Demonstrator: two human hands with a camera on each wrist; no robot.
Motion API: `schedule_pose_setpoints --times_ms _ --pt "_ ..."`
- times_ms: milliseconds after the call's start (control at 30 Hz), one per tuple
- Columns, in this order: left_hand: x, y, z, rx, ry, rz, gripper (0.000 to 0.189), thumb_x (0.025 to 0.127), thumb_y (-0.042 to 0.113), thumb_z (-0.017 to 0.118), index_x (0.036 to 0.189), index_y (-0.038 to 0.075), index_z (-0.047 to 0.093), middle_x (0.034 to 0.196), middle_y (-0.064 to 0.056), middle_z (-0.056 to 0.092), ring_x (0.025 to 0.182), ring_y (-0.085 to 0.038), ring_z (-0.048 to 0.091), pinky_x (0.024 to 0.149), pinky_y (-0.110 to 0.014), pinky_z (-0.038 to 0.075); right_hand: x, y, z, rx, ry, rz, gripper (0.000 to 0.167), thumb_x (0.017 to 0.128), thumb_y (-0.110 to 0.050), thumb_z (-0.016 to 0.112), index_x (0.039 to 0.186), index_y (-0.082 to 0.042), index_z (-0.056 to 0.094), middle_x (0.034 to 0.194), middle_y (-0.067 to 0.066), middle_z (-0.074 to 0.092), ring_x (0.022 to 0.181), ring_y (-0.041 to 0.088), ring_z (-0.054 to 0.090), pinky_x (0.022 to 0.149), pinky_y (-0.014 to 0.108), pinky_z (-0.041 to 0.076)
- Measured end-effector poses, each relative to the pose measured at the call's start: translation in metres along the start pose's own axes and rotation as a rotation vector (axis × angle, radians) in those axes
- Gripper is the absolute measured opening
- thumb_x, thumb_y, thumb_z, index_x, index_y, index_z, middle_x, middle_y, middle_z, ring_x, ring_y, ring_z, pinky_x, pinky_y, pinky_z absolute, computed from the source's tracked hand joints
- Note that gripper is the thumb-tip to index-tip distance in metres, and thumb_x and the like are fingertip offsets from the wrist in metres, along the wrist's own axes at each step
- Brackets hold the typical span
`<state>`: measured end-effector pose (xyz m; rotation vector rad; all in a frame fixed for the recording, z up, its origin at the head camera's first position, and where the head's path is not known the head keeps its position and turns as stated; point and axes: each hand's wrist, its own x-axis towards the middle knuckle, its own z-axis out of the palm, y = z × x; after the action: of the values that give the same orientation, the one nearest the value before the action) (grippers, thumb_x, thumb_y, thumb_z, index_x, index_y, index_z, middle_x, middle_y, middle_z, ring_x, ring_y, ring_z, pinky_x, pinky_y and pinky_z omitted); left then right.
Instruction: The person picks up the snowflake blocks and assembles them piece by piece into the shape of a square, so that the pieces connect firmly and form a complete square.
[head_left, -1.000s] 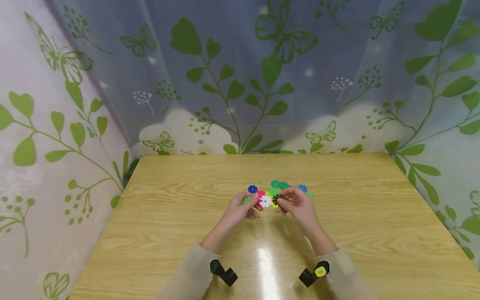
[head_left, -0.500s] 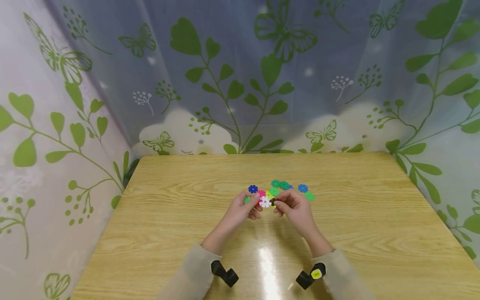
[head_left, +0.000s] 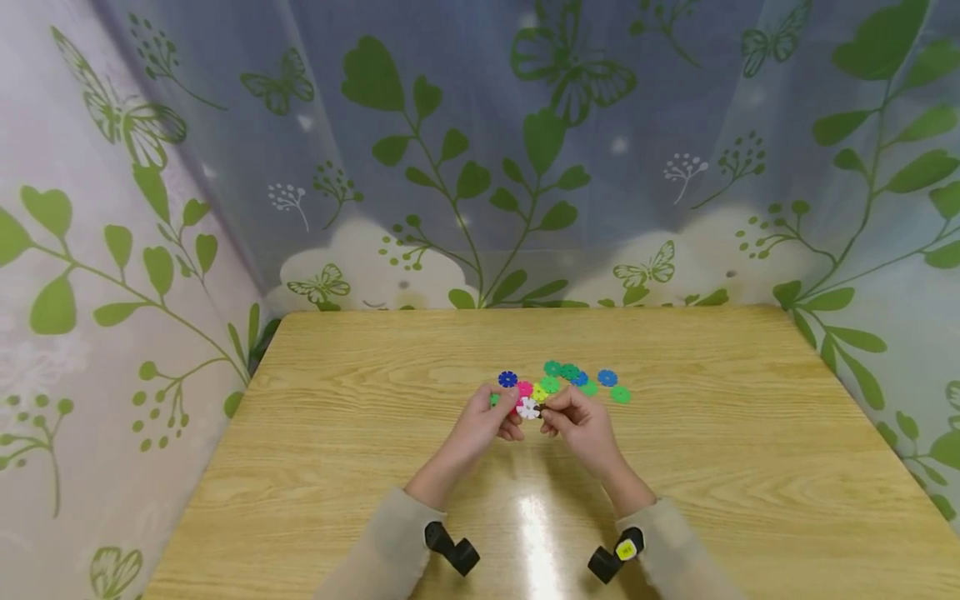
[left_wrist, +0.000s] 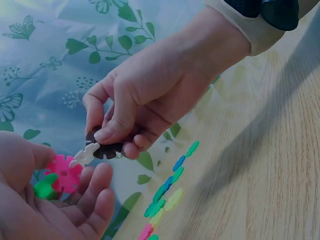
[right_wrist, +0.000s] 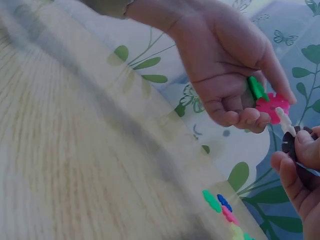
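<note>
Notched plastic snowflake discs are joined in a short chain between the two hands, above the table. My left hand [head_left: 482, 417] grips the pink disc [left_wrist: 65, 172], which has a green disc [left_wrist: 46, 187] attached on the palm side. A white disc [head_left: 528, 407] is set into the pink one and points toward the right hand. Between thumb and fingers, my right hand [head_left: 585, 425] pinches a dark brown disc [left_wrist: 107, 151]. The brown edge touches the white disc; whether their slots interlock, I cannot tell. Fingers hide part of the brown disc.
Loose discs lie on the wooden table [head_left: 360, 417] just beyond the hands: a dark blue disc [head_left: 507, 379], a yellow disc [head_left: 539, 392], a blue disc [head_left: 607, 377], a light green disc [head_left: 620, 394] and several others. A leaf-patterned curtain [head_left: 420, 275] stands behind the table.
The right hand has moved left with the brown disc, bringing it against the white one. More loose discs show behind that hand. The left hand stays nearly in place.
</note>
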<state>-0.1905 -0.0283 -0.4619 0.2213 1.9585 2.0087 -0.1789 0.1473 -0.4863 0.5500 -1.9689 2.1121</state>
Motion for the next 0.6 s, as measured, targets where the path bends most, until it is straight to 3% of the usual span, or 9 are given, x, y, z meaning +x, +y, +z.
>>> schedule_pose_setpoints --times_ms 200,433,600 --pt "0.001 0.000 -0.006 0.000 -0.017 -0.021 0.031 0.099 0.025 0.046 0.111 -0.003 0.047 0.087 -0.017 0.063 0.075 -0.032 0.064 0.066 -0.034 0.055 -0.002 0.000 -0.003 -0.040 -0.033 0.053 0.010 0.088 0.005 0.059 0.096 0.009 0.055 0.083 0.029 0.056 0.066 0.026 0.060 0.054 0.029 0.055" --pt "-0.001 -0.001 -0.009 -0.011 -0.010 -0.033 0.046 0.094 0.037 0.053 0.116 -0.003 0.052 0.097 -0.020 0.065 0.074 -0.021 0.065 0.071 -0.035 0.057 -0.001 -0.009 -0.004 -0.069 -0.035 0.087 0.010 0.088 0.008 0.058 0.098 0.010 0.057 0.087 0.028 0.058 0.069 0.031 0.060 0.057 0.032 0.056" --pt "-0.002 -0.002 -0.011 -0.026 0.006 -0.039 0.040 0.093 0.035 0.056 0.113 0.000 0.056 0.093 -0.016 0.067 0.072 -0.019 0.065 0.070 -0.034 0.057 -0.002 -0.022 -0.002 -0.133 -0.033 0.127 0.012 0.087 0.009 0.058 0.099 0.012 0.056 0.088 0.027 0.059 0.071 0.030 0.060 0.059 0.033 0.055"
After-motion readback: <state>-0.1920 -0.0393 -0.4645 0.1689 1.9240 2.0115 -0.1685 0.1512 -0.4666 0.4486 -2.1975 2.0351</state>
